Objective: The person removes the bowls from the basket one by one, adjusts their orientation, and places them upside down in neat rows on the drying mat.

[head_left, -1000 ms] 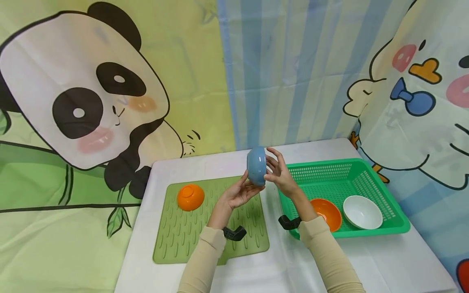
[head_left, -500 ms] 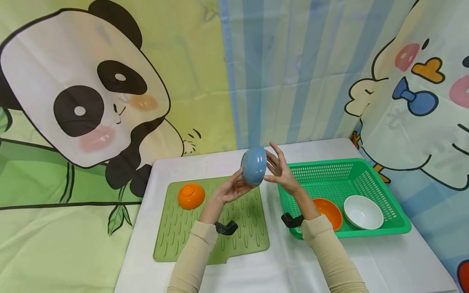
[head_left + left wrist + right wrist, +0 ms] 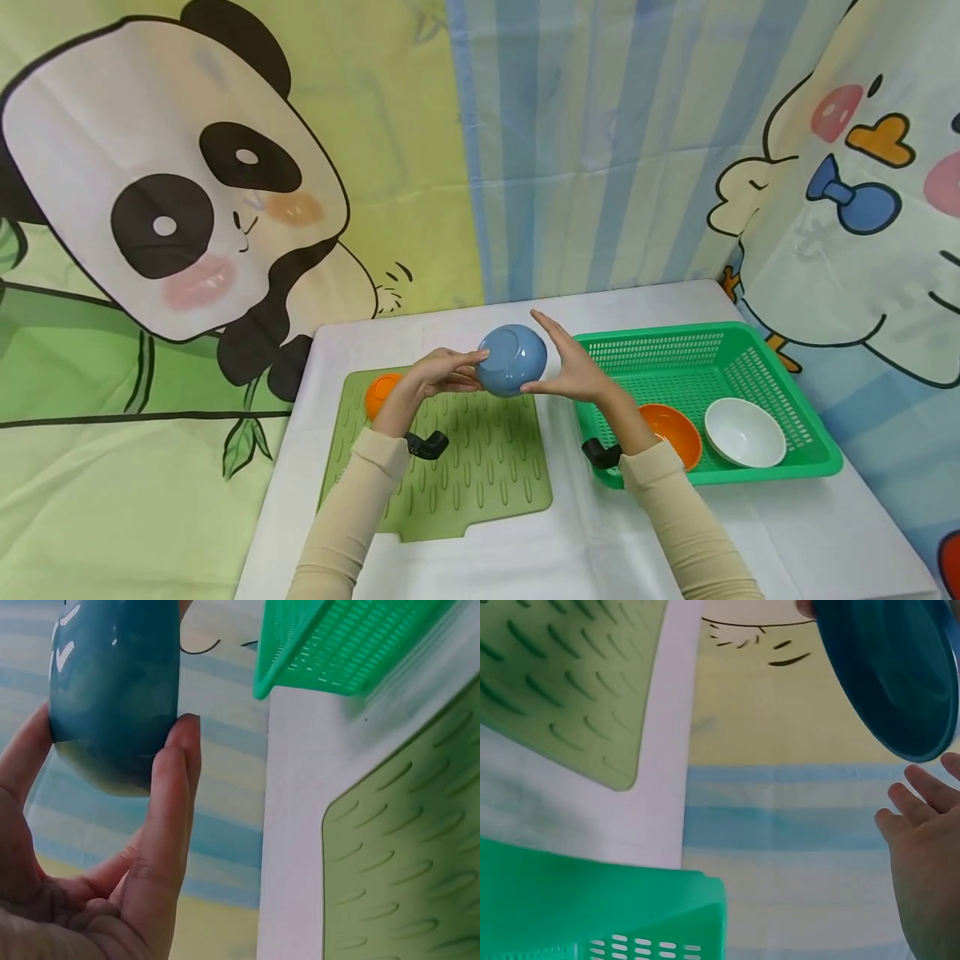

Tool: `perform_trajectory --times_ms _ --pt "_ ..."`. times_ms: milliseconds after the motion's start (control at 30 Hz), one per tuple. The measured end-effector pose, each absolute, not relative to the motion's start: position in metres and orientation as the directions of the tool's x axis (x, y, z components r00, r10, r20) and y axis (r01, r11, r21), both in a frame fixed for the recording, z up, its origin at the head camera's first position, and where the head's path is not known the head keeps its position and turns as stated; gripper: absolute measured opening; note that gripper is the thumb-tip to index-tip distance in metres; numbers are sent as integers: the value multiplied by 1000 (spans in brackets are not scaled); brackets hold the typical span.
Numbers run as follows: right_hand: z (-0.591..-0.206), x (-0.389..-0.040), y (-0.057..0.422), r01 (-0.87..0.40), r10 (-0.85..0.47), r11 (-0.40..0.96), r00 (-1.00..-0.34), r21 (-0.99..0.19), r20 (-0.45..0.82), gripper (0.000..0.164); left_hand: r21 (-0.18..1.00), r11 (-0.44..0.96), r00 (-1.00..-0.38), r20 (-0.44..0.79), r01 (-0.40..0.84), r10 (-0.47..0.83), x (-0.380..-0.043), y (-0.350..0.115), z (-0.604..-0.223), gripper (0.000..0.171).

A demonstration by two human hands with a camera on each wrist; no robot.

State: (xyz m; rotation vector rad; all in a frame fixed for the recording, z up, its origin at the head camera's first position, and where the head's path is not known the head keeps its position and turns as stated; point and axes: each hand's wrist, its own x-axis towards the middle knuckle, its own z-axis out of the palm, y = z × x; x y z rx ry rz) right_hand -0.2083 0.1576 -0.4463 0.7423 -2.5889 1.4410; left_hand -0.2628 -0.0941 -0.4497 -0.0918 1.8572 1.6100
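A blue bowl is held up over the far right part of the green mat, its underside turned toward the head camera. My left hand pinches its left side, thumb on one face and fingers on the other, as the left wrist view shows on the bowl. Beside the bowl's right side is my right hand, thumb and fingers spread. In the right wrist view, that hand's fingertips lie just off the bowl's rim; whether the thumb touches is unclear.
An orange bowl sits upside down on the mat, partly behind my left forearm. At right, a green basket holds an upright orange bowl and a white bowl. A printed curtain hangs behind the white table.
My left hand has moved left and turned the blue bowl from rim-sideways to underside-toward-the-camera. My right hand has spread, its fingers coming away from the rim.
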Motion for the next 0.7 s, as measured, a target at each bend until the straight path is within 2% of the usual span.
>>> perform_trajectory --times_ms 300,700 --pt "-463 -211 151 -509 -405 515 -854 -690 328 112 842 316 -778 -531 -438 337 -265 -98 -449 59" --pt "-472 -213 147 -553 -425 389 -818 -737 389 109 846 313 -790 -522 -431 322 -262 -99 -449 55"
